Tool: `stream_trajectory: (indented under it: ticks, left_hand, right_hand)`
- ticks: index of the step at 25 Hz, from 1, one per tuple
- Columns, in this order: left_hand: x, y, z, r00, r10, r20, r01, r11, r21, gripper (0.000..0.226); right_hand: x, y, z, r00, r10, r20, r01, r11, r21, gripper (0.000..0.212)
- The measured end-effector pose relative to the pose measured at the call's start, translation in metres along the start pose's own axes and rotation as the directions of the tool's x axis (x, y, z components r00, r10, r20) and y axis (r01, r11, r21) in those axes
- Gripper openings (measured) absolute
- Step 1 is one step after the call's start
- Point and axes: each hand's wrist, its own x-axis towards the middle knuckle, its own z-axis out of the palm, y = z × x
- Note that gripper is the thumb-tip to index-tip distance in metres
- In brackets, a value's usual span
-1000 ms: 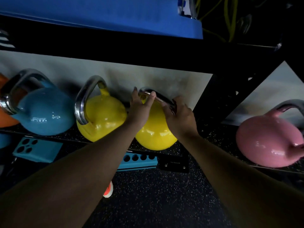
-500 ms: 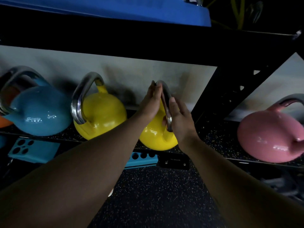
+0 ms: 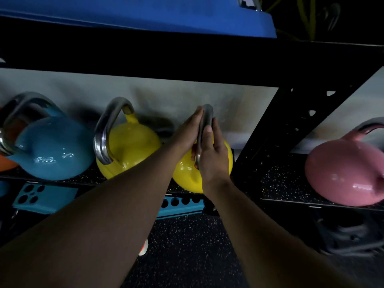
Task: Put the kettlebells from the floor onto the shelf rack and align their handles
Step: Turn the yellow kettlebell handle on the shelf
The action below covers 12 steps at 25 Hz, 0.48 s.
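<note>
A yellow kettlebell (image 3: 185, 173) stands on the black shelf rack (image 3: 276, 181), its steel handle (image 3: 207, 115) turned edge-on to me. My left hand (image 3: 187, 134) lies flat against the handle's left side with fingers straight. My right hand (image 3: 214, 156) wraps the handle from the right. To the left stand a second yellow kettlebell (image 3: 133, 146), a blue kettlebell (image 3: 54, 150) and an orange one (image 3: 8, 165) partly hidden behind it. A pink kettlebell (image 3: 345, 175) sits in the bay to the right.
A black upright post (image 3: 268, 129) divides the two shelf bays close to my right hand. A blue mat (image 3: 145, 15) lies on the shelf above. Teal perforated bars (image 3: 180, 204) lie under the shelf on speckled black floor (image 3: 187, 250). Dark gear (image 3: 351, 235) sits low right.
Both hands have turned the yellow kettlebell's handle from lying crosswise to edge-on. My left hand went from fingertips on the handle to flat against its side.
</note>
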Motion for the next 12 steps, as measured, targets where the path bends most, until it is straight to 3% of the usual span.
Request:
stream_trajectory:
  ticks: [6, 12]
  left_hand:
    - [0.000, -0.006, 0.007, 1.000, -0.002, -0.005, 0.001, 0.999, -0.051, 0.063]
    - [0.005, -0.010, 0.011, 1.000, -0.023, 0.001, 0.023, 0.997, -0.068, 0.062]
  right_hand:
    - [0.016, -0.004, -0.014, 0.997, 0.011, 0.081, -0.008, 0.999, -0.038, 0.046]
    - [0.013, -0.002, -0.014, 0.998, 0.024, 0.060, -0.021, 0.998, -0.052, 0.044]
